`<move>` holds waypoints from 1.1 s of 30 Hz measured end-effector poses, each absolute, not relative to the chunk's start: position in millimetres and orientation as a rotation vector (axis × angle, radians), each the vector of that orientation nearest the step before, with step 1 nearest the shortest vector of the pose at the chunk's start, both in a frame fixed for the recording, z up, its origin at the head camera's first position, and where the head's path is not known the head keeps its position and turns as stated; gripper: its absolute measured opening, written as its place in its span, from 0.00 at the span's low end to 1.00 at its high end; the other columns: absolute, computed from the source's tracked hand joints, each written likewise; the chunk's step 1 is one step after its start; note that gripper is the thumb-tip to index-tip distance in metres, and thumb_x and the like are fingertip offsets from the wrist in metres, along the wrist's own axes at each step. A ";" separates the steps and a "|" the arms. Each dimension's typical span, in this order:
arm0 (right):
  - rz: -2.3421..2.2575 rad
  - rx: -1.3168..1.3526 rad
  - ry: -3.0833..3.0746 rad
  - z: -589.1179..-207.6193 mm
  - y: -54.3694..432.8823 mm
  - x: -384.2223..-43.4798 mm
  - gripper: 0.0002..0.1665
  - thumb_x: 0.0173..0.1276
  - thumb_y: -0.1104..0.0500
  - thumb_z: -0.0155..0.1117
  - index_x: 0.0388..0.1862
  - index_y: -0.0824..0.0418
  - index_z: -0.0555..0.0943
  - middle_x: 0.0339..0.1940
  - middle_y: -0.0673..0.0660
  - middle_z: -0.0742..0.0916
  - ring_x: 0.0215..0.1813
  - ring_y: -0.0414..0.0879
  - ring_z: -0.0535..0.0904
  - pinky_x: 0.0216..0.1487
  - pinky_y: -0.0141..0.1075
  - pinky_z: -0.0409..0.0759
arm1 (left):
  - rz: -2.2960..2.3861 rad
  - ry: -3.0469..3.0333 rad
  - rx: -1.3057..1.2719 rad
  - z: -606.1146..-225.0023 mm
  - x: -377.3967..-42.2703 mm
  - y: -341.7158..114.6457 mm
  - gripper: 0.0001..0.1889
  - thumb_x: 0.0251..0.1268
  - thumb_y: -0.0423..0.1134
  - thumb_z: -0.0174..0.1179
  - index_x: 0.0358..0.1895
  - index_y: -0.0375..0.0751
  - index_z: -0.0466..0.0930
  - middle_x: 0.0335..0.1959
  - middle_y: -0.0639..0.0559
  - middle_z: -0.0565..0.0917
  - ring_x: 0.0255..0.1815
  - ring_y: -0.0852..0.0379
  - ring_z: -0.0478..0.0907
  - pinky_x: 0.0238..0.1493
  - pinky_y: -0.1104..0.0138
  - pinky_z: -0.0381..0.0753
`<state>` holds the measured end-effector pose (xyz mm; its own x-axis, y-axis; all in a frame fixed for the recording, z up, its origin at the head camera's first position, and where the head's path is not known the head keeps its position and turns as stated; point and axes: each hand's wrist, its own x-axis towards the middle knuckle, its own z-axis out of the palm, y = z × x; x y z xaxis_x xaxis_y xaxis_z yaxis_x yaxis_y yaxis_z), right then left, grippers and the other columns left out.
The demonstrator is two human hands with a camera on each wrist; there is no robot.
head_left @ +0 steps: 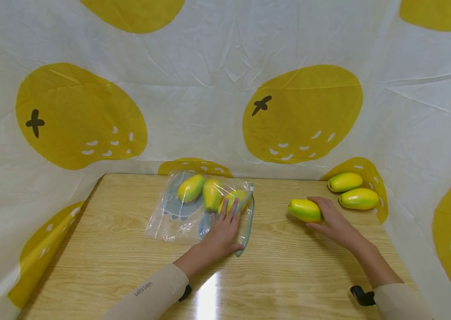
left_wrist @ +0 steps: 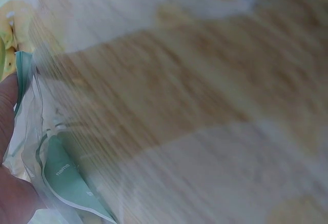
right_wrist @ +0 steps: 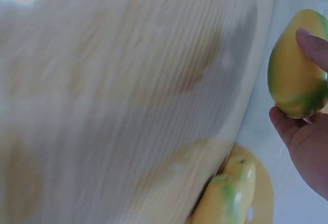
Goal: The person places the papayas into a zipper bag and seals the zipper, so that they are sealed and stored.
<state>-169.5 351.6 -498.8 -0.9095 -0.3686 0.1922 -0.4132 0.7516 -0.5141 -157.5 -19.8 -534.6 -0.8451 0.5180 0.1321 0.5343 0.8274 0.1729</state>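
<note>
Flat on the table lies a clear zip bag (head_left: 177, 229) with a green-edged opening on its right. Several yellow-green papayas (head_left: 191, 188) are inside it. My left hand (head_left: 220, 234) rests on the bag near the opening, fingers spread and fairly straight over the rightmost papaya. In the left wrist view, the thumb and a finger show beside the bag's green edge (left_wrist: 23, 75). To the right of the bag, my right hand (head_left: 334, 224) grips another papaya (head_left: 304, 210) between thumb and fingers. The right wrist view shows this papaya (right_wrist: 297, 70) held by one end.
Two more papayas (head_left: 345, 182) (head_left: 358, 199) lie side by side in the table's back right corner. Behind and at both sides of the wooden table (head_left: 289, 275), a white cloth (head_left: 193, 120) with yellow fruit prints hangs like a wall.
</note>
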 end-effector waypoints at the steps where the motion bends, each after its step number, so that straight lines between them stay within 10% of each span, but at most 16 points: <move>1: 0.878 0.639 -2.879 -498.1 346.9 -171.2 0.45 0.66 0.61 0.76 0.76 0.69 0.63 0.67 0.76 0.70 0.66 0.71 0.69 0.62 0.68 0.70 | -0.316 -2.926 -0.845 -534.8 -157.6 -19.9 0.61 0.50 0.64 0.76 0.81 0.36 0.55 0.87 0.44 0.35 0.85 0.32 0.37 0.66 0.28 0.67; 33: 0.856 0.917 -2.957 -499.1 246.7 -214.0 0.45 0.64 0.58 0.78 0.71 0.72 0.65 0.65 0.69 0.79 0.65 0.62 0.77 0.68 0.59 0.74 | -0.274 -2.929 -0.843 -533.7 -156.7 -17.8 0.63 0.50 0.64 0.76 0.83 0.36 0.51 0.87 0.43 0.35 0.85 0.31 0.36 0.66 0.27 0.66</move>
